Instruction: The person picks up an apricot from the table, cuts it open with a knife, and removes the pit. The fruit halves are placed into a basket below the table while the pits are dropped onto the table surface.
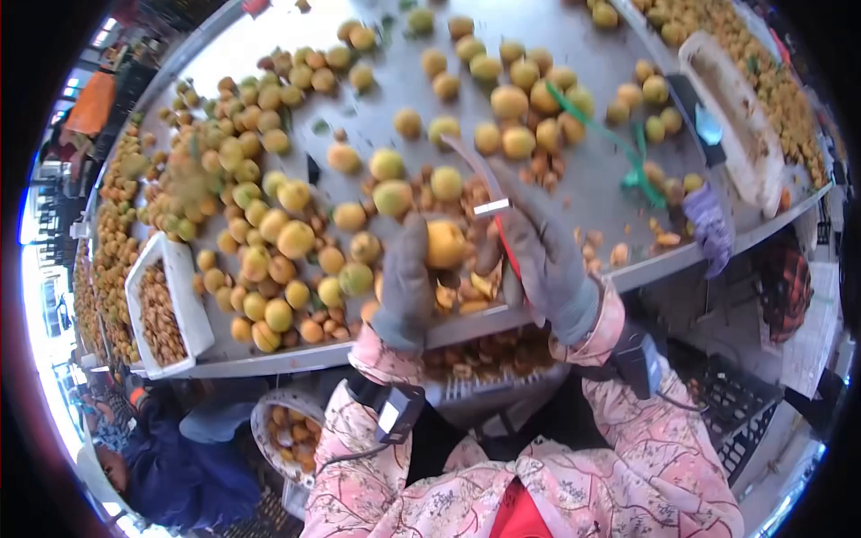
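Note:
My left hand (405, 276), in a grey glove, is closed around a yellow-orange apricot (445, 245) over the near edge of the metal table (359, 121). My gloved right hand (543, 247) grips a knife (491, 208) with a red handle and a curved blade that points up and away from me. The fingers of that hand come close to the apricot's right side. Cut orange apricot pieces (475, 291) lie just beneath the two hands. Whole apricots (392, 197) and small brown pits (536, 169) surround them on the table.
Apricots (260, 238) are heaped along the left. A white tray (199, 316) of brown pits stands at the left edge, and a bucket (262, 421) of fruit below. Green string (639, 170), a purple cloth (709, 226) and a white trough (752, 166) are rightward. A person (193, 466) sits lower left.

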{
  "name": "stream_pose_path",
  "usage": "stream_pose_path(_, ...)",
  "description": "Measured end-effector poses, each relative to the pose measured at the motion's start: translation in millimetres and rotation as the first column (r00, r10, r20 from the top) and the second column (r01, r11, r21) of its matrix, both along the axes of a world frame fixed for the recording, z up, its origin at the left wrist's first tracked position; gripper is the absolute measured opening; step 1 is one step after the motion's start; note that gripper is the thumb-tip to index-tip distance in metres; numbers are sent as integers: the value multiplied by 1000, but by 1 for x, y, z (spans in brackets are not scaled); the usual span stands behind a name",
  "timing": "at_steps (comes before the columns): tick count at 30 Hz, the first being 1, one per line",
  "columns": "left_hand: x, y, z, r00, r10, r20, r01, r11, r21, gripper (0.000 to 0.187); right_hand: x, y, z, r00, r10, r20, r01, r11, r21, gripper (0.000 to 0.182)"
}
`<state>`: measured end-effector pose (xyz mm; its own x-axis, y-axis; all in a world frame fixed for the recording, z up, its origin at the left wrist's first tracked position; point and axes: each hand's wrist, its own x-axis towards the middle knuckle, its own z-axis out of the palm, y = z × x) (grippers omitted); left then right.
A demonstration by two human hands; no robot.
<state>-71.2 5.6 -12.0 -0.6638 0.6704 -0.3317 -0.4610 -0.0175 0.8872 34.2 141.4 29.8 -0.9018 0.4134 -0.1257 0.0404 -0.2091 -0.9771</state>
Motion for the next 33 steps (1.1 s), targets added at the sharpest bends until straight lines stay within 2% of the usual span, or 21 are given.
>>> stream_pose_path(2, 2, -3, 4, 998, -70, 1, 70, 997, 13, 46, 2, -7, 1, 1000, 6, -9, -7, 997, -81, 42)
stream_pose_path(5, 5, 0, 12, 996, -14, -89, 14, 1000, -3, 48, 2, -9, 3, 1000, 22, -5, -22, 990, -139, 43)
stream_pose_path(8, 7, 2, 9, 1000, 10, -13, -9, 999, 40, 48, 3, -5, 8, 993, 92, 70, -94, 995, 34, 44)
stream_pose_path(11, 3, 1, 3, 999, -14, -29, 16, 998, 56, 47, 5, -5, 11, 992, 97, 78, -97, 995, 4, 43)
stream_pose_path(13, 5, -1, 5, 999, -24, -45, 26, 999, 41, 47, 6, -9, 6, 996, 66, 58, -70, 995, 73, 42)
stream_pose_path(15, 8, 1, 8, 971, 23, -238, -39, 997, -64, 44, 6, -9, 9, 991, 67, 120, -88, 980, 177, 41)
stream_pose_path(16, 9, -2, 1, 959, 31, -281, -52, 996, -67, 41, 7, -11, 1, 994, 63, 88, -81, 973, 216, 42)
stream_pose_path(17, 9, -4, -7, 982, 85, -169, -94, 995, -45, 38, 6, -12, 1, 999, 41, 15, -44, 937, 347, 42)
stream_pose_path(18, 6, -8, -18, 907, -10, -420, -47, 991, -124, 36, 4, -13, 4, 998, 45, 33, -54, 938, 342, 42)
stream_pose_path(19, 6, -6, -15, 912, 40, -408, -67, 996, -53, 33, 2, -13, 8, 997, 53, 53, -63, 973, 222, 42)
stream_pose_path(20, 5, -2, -17, 632, 49, -773, -124, 991, -38, 31, 4, -14, -2, 990, 80, 113, -84, 996, 26, 42)
stream_pose_path(21, 6, 0, -3, 896, 62, -439, -90, 995, -43, 33, 2, -15, -2, 994, 80, 67, -84, 995, 58, 42)
stream_pose_path(23, 5, -2, -4, 920, 46, -390, -56, 998, -16, 35, 2, -16, -1, 994, 109, -17, -110, 977, -183, 43)
stream_pose_path(27, 6, -3, 3, 941, 26, -338, -26, 1000, 4, 38, 5, -16, -3, 991, 120, -60, -129, 974, -188, 44)
stream_pose_path(28, 5, -5, 1, 981, 1, -193, 2, 1000, 18, 41, 5, -15, -3, 991, 117, -58, -126, 974, -188, 44)
stream_pose_path(29, 3, -5, -1, 999, -27, -46, 29, 999, 37, 43, 4, -12, -3, 987, 147, -61, -153, 981, -116, 45)
stream_pose_path(30, 4, -4, -3, 998, -28, -48, 30, 999, 39, 43, 3, -10, -3, 982, 180, -62, -183, 982, -43, 45)
stream_pose_path(31, 5, -4, -6, 997, -38, 71, 33, 997, 70, 46, 4, -8, 0, 981, 180, -65, -183, 982, -42, 45)
stream_pose_path(32, 5, -5, -7, 981, -52, 186, 33, 994, 100, 50, 4, -8, 5, 977, 214, 2, -214, 976, -37, 45)
stream_pose_path(33, 4, -7, -7, 982, -52, 181, 34, 994, 100, 50, 4, -7, 7, 967, 246, 69, -244, 969, -34, 44)
